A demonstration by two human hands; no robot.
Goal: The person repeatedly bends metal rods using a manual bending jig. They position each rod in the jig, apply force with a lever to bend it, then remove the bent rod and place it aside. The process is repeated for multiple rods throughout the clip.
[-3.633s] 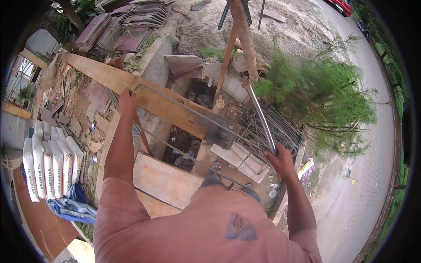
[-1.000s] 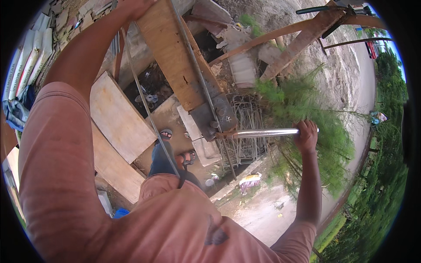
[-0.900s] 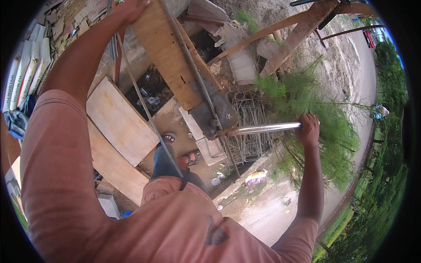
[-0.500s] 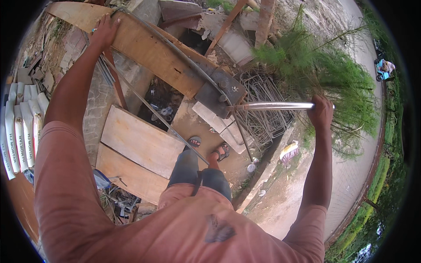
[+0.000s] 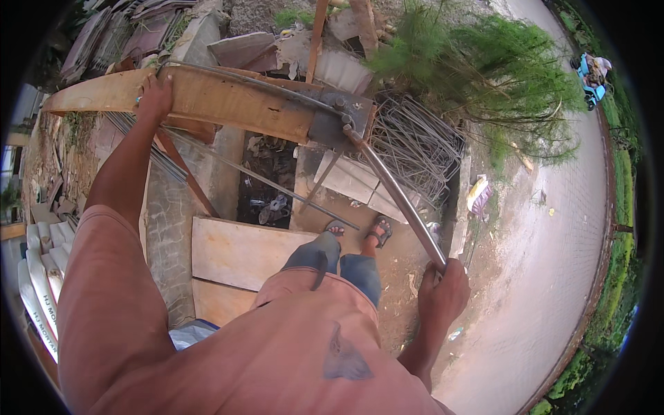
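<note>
My right hand [image 5: 443,294] is wrapped round the lower end of a long shiny metal pipe [image 5: 401,190]. The pipe's upper end meets a dark steel plate [image 5: 342,114] with short pegs, fixed on a long wooden plank [image 5: 228,100]. A thin steel rod [image 5: 256,81] runs along the plank to the pegs, its far left end bent. My left hand [image 5: 155,100] lies on the plank near that bent end, fingers stretched out over the wood. Whether a fingertip touches the rod is not clear.
A heap of bent steel rods [image 5: 418,149] lies right of the plate. Loose straight rods [image 5: 270,181] cross below the plank, over a dark pit [image 5: 266,190]. Pale boards [image 5: 242,252] lie left of my feet. White sacks [image 5: 41,290] are stacked at left; a green bush [image 5: 477,76] stands at upper right.
My right hand has swung the pipe down and toward my body, from pointing right to pointing lower right. My left hand stays on the plank. The whole view has turned and shifted.
</note>
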